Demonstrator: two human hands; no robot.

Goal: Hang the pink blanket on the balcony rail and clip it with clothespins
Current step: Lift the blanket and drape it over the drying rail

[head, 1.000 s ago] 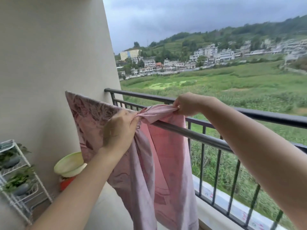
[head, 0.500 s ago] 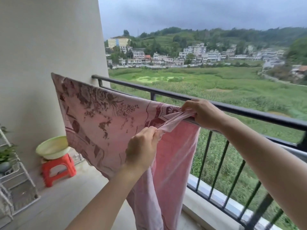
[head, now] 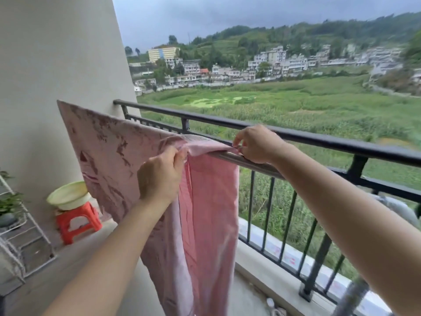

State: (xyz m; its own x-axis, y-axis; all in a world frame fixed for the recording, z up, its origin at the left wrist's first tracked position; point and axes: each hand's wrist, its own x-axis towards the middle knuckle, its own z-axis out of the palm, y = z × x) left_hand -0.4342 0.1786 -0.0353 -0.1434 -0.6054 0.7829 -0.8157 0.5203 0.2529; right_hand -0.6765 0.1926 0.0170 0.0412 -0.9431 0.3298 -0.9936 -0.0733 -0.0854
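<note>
The pink blanket (head: 109,156), printed with dark red flowers, hangs over a silver bar (head: 252,164) that runs just inside the black balcony rail (head: 319,141). Its left part is spread flat; its right part drops in long folds toward the floor. My left hand (head: 160,176) pinches a bunched fold at the blanket's top edge. My right hand (head: 255,144) grips the blanket's right top corner on the silver bar. No clothespins are visible.
A pale green basin (head: 68,195) sits on a small red stool (head: 77,222) by the wall at the left. A white wire plant rack (head: 20,236) stands at the far left edge. Beyond the rail lie green fields and buildings.
The blanket's right edge has been drawn further right along the bar, flattening the bunched top. My left hand has risen closer to the bar. The view has shifted.
</note>
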